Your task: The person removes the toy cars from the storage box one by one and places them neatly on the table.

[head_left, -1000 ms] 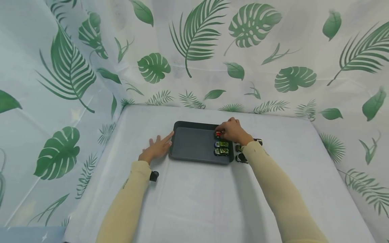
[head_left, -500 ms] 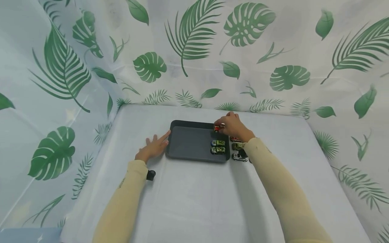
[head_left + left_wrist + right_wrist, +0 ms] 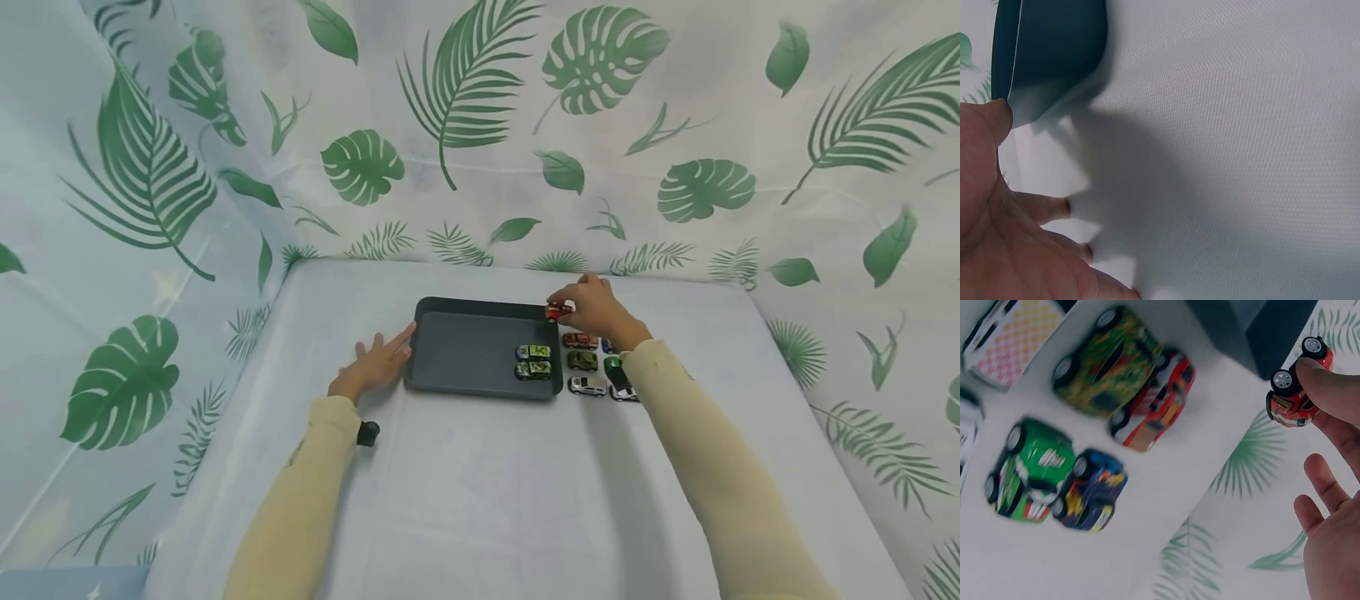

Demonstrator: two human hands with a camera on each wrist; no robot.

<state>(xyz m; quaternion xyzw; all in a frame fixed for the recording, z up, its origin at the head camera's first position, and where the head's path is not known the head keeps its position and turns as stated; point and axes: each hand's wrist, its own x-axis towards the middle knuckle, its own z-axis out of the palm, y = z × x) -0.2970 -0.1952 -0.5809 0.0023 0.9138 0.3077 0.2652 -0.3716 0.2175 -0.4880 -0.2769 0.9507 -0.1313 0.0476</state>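
My right hand (image 3: 596,308) pinches a small red toy car (image 3: 1297,387) between thumb and fingers, lifted by the far right corner of the dark grey tray (image 3: 465,350). In the right wrist view its wheels face the camera. Two green-yellow toy cars (image 3: 533,361) stand side by side at the tray's right end. At the tray's left edge my left hand (image 3: 372,365) has its fingers spread. One digit touches the tray's wall (image 3: 1054,50) in the left wrist view, while the other fingers reach toward the cloth.
Right of the tray stand several toy cars: a red one (image 3: 581,340), a camouflage one (image 3: 582,361), a silver one (image 3: 588,385), and a green one (image 3: 1035,469) beside a dark blue one (image 3: 1091,487). White cloth covers the table (image 3: 465,483); a leaf-print curtain (image 3: 480,125) hangs behind.
My right hand has lifted the red toy car from inside the tray and carried it up and right to the tray's far right corner. The left hand stays at the tray's left edge.
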